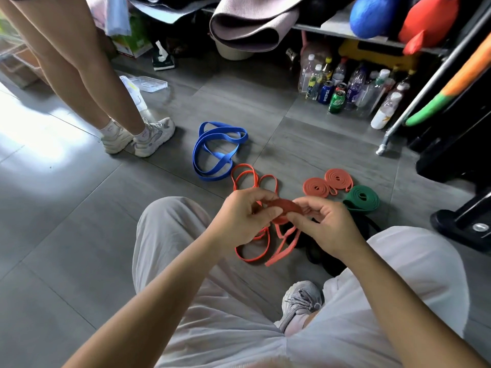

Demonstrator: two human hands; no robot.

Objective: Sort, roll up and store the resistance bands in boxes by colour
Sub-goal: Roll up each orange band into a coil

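Pinching a half-rolled red band (285, 208) between them, left hand (245, 219); right hand (328, 225).

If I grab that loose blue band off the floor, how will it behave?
The blue band probably flops and dangles, since it lies in slack overlapping loops. Thin and flat, it is likely light. Flat on the floor, it should not roll.

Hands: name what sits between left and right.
In the head view, a partly rolled orange band, pinched by the left hand and the right hand; its loose end trails below.
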